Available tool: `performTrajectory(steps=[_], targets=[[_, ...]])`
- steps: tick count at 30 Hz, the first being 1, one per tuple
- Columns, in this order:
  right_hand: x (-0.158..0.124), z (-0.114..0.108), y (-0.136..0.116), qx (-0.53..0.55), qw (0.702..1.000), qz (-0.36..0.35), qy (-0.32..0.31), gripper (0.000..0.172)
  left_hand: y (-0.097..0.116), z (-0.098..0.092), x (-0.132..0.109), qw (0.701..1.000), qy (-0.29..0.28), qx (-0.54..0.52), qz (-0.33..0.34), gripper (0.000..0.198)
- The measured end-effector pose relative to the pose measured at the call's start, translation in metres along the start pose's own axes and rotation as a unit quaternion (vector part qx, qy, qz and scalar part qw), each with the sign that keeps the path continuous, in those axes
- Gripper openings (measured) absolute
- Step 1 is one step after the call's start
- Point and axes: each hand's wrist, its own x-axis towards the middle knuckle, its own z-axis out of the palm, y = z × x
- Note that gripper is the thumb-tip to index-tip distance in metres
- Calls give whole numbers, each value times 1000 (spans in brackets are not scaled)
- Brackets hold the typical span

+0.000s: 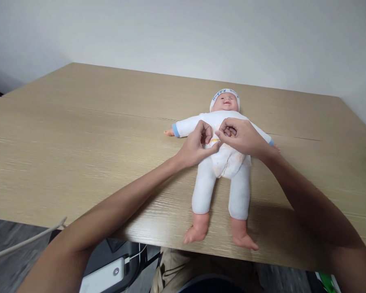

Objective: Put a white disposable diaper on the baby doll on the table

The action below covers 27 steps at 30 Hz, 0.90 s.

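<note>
A baby doll in a white suit with blue cuffs and a white lettered cap lies on its back, head away from me. Around its hips is a white diaper with faint prints and a yellow strip at the waist. My left hand is at the left of the diaper's waist, fingers curled and thumb pressed to its front. On the other side, my right hand pinches the upper front edge of the diaper. My fingers partly hide the waistband and the doll's belly.
The doll rests on a wide wooden table against a pale wall. Below the near edge, a white power bank with a cable lies on a dark seat. A thick white cable reaches the table's edge at left.
</note>
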Motion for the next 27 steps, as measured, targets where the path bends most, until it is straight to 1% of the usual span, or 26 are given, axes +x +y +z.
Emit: performTrajectory(steps=[3,5,7,8,9,10,11,12,14,15,16,17,19,21,24,27], targets=[[1,4,5,-29,998,-29,44,22,3,0,-3,1000,8,19,-5,36],[-2,5,4,-62,993,-53,89,23,10,-1,-10,998,36,59,2,32],[-13,4,-4,-99,982,-82,141,24,22,-3,-22,992,63,109,29,25],[-23,3,-11,-113,975,-97,167,25,28,-5,-30,988,62,129,52,21],[-35,2,-19,-123,968,-114,187,25,36,-7,-39,986,47,142,79,17],[-49,0,-27,-126,964,-131,195,24,42,-8,-47,983,17,148,106,13],[-65,0,-36,-125,963,-150,187,23,48,-10,-56,980,-26,150,129,10],[-81,0,-44,-117,965,-171,159,21,52,-12,-63,974,-77,155,145,7],[-112,3,-53,-85,975,-196,67,15,57,-13,-76,958,-168,182,147,6],[-125,6,-54,-72,977,-200,28,12,58,-14,-80,949,-197,202,137,9],[-135,10,-53,-66,978,-197,-1,10,57,-13,-83,944,-210,223,123,13],[-143,13,-49,-66,980,-189,-18,11,55,-12,-85,941,-209,242,109,17],[-153,19,-37,-86,983,-161,-33,15,51,-10,-87,942,-187,268,81,23],[-156,21,-25,-109,986,-120,-38,12,46,-8,-86,943,-165,285,52,30],[-153,21,-17,-114,992,-39,-25,9,42,-4,-83,951,-123,283,-2,38],[-147,26,-21,-140,990,29,0,9,39,3,-79,958,-67,272,-56,38]])
